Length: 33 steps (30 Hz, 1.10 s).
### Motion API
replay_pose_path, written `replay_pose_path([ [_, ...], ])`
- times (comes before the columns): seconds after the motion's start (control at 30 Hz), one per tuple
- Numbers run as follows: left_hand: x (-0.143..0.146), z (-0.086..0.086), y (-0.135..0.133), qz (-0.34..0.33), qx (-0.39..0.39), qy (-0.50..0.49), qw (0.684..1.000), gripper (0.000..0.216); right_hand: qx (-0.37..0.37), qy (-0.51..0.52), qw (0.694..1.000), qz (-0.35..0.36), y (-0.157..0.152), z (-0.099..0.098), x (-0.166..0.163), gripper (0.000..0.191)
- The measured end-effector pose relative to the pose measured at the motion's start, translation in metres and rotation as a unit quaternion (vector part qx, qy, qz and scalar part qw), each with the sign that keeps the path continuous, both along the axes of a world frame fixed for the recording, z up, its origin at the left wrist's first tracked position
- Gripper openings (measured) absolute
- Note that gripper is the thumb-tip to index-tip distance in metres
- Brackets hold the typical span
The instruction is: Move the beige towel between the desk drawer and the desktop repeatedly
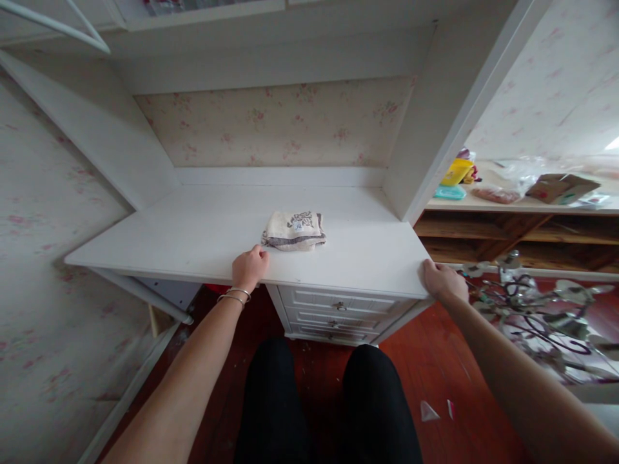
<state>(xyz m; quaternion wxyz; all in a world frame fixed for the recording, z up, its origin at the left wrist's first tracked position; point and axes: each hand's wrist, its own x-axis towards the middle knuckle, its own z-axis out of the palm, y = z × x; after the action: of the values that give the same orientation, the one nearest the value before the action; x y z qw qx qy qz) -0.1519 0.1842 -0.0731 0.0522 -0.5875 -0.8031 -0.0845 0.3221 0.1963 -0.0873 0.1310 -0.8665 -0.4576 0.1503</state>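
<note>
A white desk point(203, 232) stretches across the view in front of me. On its top lies a folded cream and grey-brown cloth point(294, 231) with dark printing and a small label. My left hand point(249, 267), with bangles at the wrist, is closed into a fist at the desk's front edge, just below the cloth's left corner. Nothing shows in that fist, and its palm side is hidden. At the desk's right front corner, my right hand point(443, 281) is wrapped round the edge; its fingertips are partly hidden.
Below the desktop stands a drawer unit point(333, 316) with round knobs. A low wooden shelf point(483, 227) at right carries a yellow container point(457, 172) and plastic bags. A metal chandelier point(541, 316) is beside my right arm. Plastic scraps point(428, 411) lie on the red floor.
</note>
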Motion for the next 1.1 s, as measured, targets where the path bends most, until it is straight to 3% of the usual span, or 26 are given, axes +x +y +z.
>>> replay_pose_path([
  [0.33,-0.003,-0.005,0.002,-0.004,0.01,-0.001,1.0,0.041,0.012,0.004,1.0,-0.001,-0.001,-0.001,-0.001,0.061],
  [0.43,-0.003,-0.002,0.001,0.0,0.007,-0.005,1.0,0.04,0.097,-0.04,0.994,-0.011,-0.017,-0.003,-0.01,0.055],
  [0.5,-0.002,0.0,0.001,0.001,0.005,-0.008,1.0,0.04,0.191,-0.105,0.976,0.032,-0.038,-0.007,-0.022,0.052],
  [0.6,-0.003,0.001,0.002,0.004,0.002,-0.015,1.0,0.04,0.243,-0.127,0.938,0.212,-0.079,-0.017,-0.052,0.043],
  [0.63,-0.003,0.001,0.002,0.006,0.001,-0.016,1.0,0.04,0.22,-0.091,0.927,0.29,-0.091,-0.022,-0.066,0.043],
  [0.7,-0.004,0.0,0.003,0.008,0.0,-0.018,1.0,0.039,0.154,-0.005,0.916,0.369,-0.109,-0.032,-0.094,0.042],
  [0.87,-0.004,0.0,0.001,0.004,0.002,-0.017,1.0,0.04,-0.011,0.024,0.923,0.383,-0.109,-0.059,-0.151,0.047],
  [1.1,-0.005,0.0,0.002,0.004,0.003,-0.024,1.0,0.04,-0.018,-0.016,0.929,0.369,-0.096,-0.076,-0.181,0.042],
])
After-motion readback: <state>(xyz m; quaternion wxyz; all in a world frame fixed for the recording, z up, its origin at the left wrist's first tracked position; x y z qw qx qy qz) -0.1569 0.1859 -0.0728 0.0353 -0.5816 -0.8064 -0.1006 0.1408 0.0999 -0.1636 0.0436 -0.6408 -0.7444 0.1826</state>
